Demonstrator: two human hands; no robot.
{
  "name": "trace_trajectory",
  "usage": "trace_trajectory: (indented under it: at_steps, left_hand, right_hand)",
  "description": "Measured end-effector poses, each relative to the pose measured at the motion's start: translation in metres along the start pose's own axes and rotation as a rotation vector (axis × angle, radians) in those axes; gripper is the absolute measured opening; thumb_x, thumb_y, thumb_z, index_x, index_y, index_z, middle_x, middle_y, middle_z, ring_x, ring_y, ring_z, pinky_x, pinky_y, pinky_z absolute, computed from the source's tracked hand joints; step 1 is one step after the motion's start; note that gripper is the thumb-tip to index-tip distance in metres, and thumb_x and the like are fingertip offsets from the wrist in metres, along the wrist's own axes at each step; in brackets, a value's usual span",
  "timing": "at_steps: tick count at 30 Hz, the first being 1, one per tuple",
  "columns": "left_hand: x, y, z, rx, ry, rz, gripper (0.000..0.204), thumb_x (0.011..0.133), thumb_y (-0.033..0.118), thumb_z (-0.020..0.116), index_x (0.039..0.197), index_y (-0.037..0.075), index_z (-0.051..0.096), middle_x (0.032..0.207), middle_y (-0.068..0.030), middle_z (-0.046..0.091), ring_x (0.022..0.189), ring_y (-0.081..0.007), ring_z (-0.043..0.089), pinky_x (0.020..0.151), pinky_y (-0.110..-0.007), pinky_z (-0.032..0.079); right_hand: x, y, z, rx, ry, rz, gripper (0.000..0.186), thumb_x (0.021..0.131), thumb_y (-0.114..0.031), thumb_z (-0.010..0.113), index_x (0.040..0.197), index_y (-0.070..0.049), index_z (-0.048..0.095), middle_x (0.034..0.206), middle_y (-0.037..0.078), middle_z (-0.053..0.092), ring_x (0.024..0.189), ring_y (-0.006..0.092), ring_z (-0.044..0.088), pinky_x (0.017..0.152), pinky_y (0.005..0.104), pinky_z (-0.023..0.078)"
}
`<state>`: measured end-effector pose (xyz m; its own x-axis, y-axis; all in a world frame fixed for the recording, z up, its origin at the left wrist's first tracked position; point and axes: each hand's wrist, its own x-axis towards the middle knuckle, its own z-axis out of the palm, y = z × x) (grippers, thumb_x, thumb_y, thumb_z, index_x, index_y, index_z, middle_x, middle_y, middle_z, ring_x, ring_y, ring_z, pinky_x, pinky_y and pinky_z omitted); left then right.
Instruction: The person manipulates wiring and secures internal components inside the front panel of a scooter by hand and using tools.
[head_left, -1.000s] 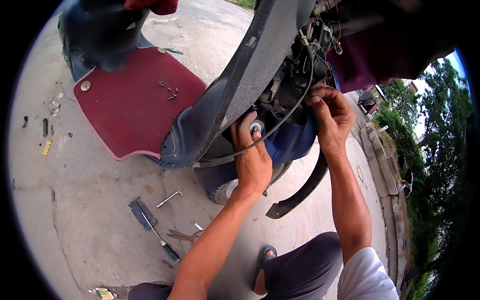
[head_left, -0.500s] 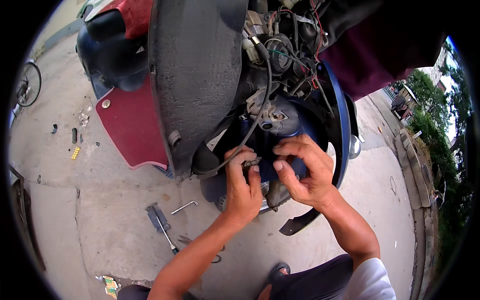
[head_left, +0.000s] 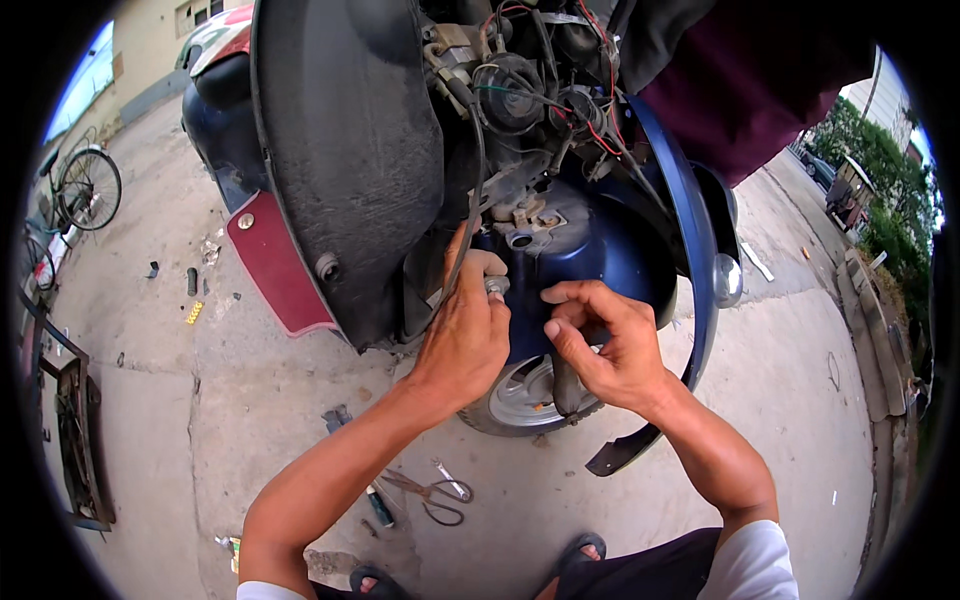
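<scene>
My left hand (head_left: 462,322) is closed, thumb against forefinger, on a small grey metal fitting (head_left: 496,286); its exact kind does not show. A black cable (head_left: 480,170) hangs past its wrist side. To the right, my right hand (head_left: 612,348) has thumb and forefinger apart with nothing visible between them; its other fingers are curled. Both hands are in front of the blue front fender (head_left: 588,250) of a scooter, above its front wheel (head_left: 520,395). Beyond them a dirty metal bracket (head_left: 540,218) with a round hole sits on top of the fender.
A black leg shield (head_left: 350,150) stands at left, with a maroon flap (head_left: 275,265). Exposed wiring and a round horn (head_left: 508,95) are above; a blue curved panel (head_left: 695,260) hangs at right. Scissors (head_left: 428,492) and a screwdriver (head_left: 378,505) lie on the concrete. A bicycle (head_left: 88,188) stands far left.
My left hand has moved up and closer to the bracket, with the metal fitting still between its fingers. My right hand stays in front of the fender. The view has shifted.
</scene>
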<state>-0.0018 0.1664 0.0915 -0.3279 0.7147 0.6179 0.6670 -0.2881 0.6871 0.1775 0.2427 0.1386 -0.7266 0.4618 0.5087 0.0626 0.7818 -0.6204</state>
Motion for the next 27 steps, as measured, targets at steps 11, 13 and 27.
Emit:
trace_trajectory:
  at_steps: [11,13,27]
  left_hand:
    - [0.004,-0.003,-0.004,-0.097,-0.116,-0.127,0.032,0.094,-0.006,0.048,0.125,0.002,0.040,0.157,-0.0261,0.033,0.139,-0.0434,0.042,0.115,-0.044,0.035]
    - [-0.002,-0.003,-0.008,-0.078,-0.081,-0.062,0.031,0.096,-0.005,0.048,0.125,0.001,0.040,0.156,-0.0248,0.032,0.138,-0.0417,0.042,0.113,-0.044,0.036]
    - [-0.114,-0.030,-0.013,-0.882,-0.435,-0.687,0.022,0.100,-0.003,0.058,0.121,-0.003,0.053,0.111,-0.0086,0.062,0.101,-0.0131,0.067,0.090,-0.029,0.056]
  right_hand:
    - [-0.015,0.002,-0.003,0.053,-0.007,0.128,0.022,0.093,-0.005,0.069,0.112,0.004,0.067,0.075,0.004,0.067,0.063,0.0080,0.060,0.060,0.0254,0.050]
    - [-0.018,-0.002,-0.002,0.060,-0.022,0.143,0.022,0.093,-0.005,0.069,0.113,0.004,0.067,0.075,0.004,0.067,0.064,0.0079,0.060,0.060,0.0254,0.050]
    - [-0.092,0.024,0.057,0.290,-0.292,0.520,0.023,0.100,-0.011,0.065,0.116,0.006,0.063,0.080,0.005,0.068,0.070,0.0083,0.064,0.064,0.0267,0.052]
